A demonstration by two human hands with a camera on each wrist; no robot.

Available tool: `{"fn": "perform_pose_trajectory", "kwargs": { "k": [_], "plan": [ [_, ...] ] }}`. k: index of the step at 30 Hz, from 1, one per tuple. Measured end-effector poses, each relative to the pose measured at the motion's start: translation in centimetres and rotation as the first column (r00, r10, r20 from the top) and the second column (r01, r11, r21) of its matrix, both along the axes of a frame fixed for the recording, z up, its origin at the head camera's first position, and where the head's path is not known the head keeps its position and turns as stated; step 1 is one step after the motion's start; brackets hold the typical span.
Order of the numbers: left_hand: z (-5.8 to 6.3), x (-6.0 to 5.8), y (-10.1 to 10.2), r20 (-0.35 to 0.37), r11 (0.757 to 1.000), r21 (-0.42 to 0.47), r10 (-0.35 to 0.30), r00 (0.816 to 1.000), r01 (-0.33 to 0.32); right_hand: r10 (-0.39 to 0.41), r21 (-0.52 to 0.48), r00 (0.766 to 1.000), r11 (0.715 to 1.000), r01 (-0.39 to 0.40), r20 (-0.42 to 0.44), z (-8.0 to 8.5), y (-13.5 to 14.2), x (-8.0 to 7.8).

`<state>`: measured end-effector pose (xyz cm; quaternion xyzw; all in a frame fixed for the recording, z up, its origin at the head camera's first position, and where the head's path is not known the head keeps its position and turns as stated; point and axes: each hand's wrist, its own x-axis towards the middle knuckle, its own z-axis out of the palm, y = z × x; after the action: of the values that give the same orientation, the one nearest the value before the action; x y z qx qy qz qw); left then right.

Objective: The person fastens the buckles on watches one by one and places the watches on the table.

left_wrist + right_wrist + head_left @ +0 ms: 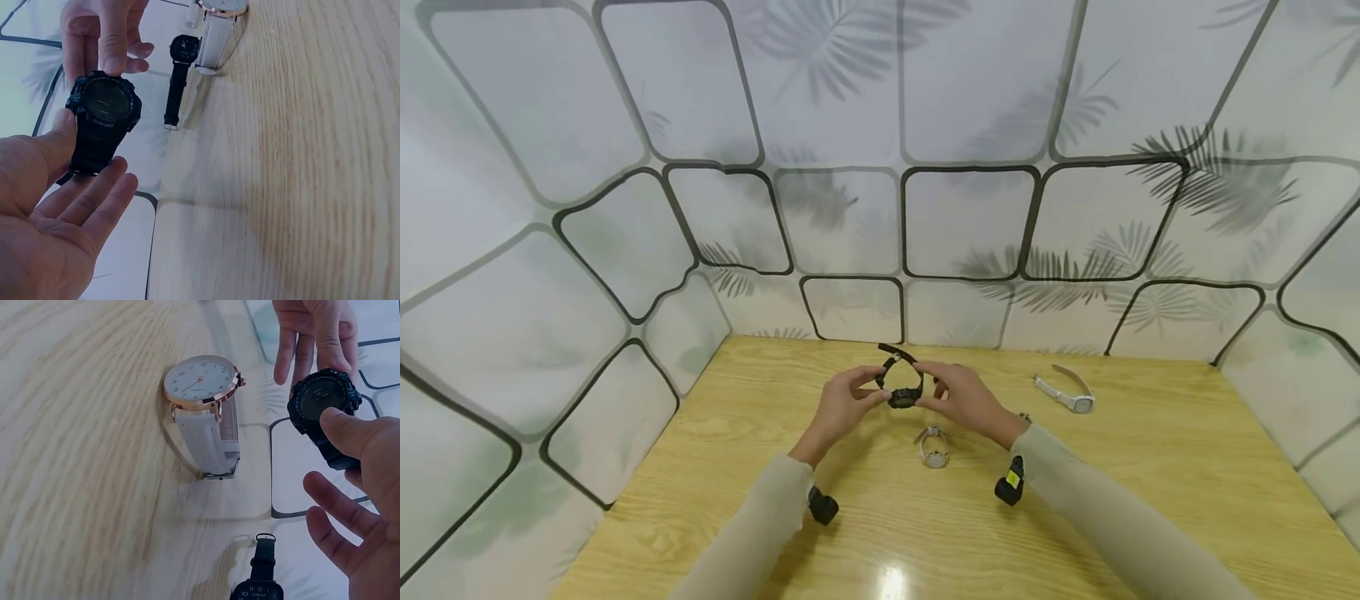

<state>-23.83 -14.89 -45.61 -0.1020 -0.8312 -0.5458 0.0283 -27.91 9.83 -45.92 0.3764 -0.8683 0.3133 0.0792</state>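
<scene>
Above the table, both hands hold a black digital wristwatch [906,399] with a chunky round case, its strap curving up in a loop. My left hand [841,402] pinches it from the left, thumb near the case and fingers at the strap. From the other side my right hand [961,395] grips it, its thumb against the case in the right wrist view. Below the hands, a rose-gold wristwatch [200,381] with a pale strap rests on the table. A smaller black wristwatch [185,49] lies beyond it, mostly hidden behind the right hand in the head view.
A white-cased wristwatch [1081,404] with its strap spread lies on the right of the wooden table [730,467]. Patterned fabric walls [850,225] stand at the back and both sides. A black wrist camera [823,506] sits on the left sleeve, another [1010,487] on the right.
</scene>
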Motion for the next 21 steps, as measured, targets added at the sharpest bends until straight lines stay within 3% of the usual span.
{"fn": "perform_pose_trajectory", "kwargs": {
  "k": [7,14,21],
  "plan": [
    [0.2,0.3,0.4,0.001,0.999,0.046,-0.012,1.000,0.012,0.010,0.015,0.999,1.000,-0.009,-0.030,0.2,0.5,0.8],
    [1.1,0.2,0.2,-0.008,0.993,0.099,-0.063,0.998,0.063,0.030,-0.010,0.995,0.999,-0.031,-0.097,0.3,0.6,1.2],
    [1.5,0.0,0.1,0.082,0.983,0.174,-0.072,0.994,0.057,0.048,-0.015,0.991,0.999,-0.050,-0.125,0.5,0.8,1.8]
  ]
}}
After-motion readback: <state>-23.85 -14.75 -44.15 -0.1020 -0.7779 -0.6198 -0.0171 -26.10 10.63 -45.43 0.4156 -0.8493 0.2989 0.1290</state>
